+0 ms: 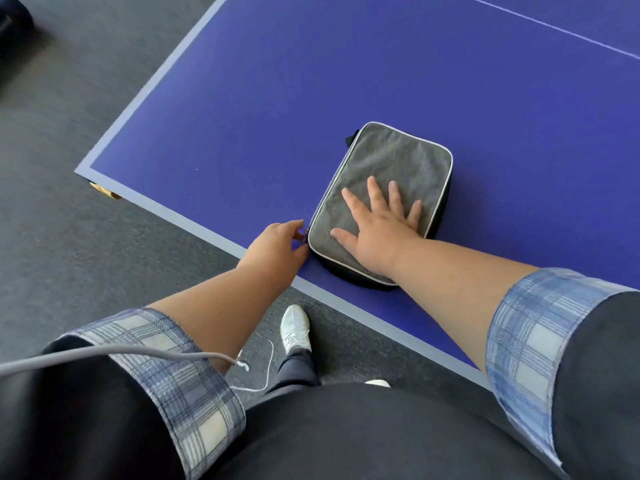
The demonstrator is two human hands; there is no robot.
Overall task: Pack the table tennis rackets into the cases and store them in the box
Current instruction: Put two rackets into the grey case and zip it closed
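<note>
A grey rectangular racket case point(384, 161) with pale piping and black sides lies flat on the blue table tennis table point(311, 98), near its front edge. My right hand point(379, 223) presses flat on the near half of the case, fingers spread. My left hand point(277, 247) is at the case's near left corner, its fingertips pinched on the small zipper pull point(306, 234). The lid lies down on the case. No racket and no box are in view.
The table's pale border runs diagonally from the left corner point(83, 171) toward the lower right. Dark grey carpet point(69, 116) lies left of it. My white shoe point(294, 327) stands below the table edge. A grey cable point(138, 351) crosses my left sleeve.
</note>
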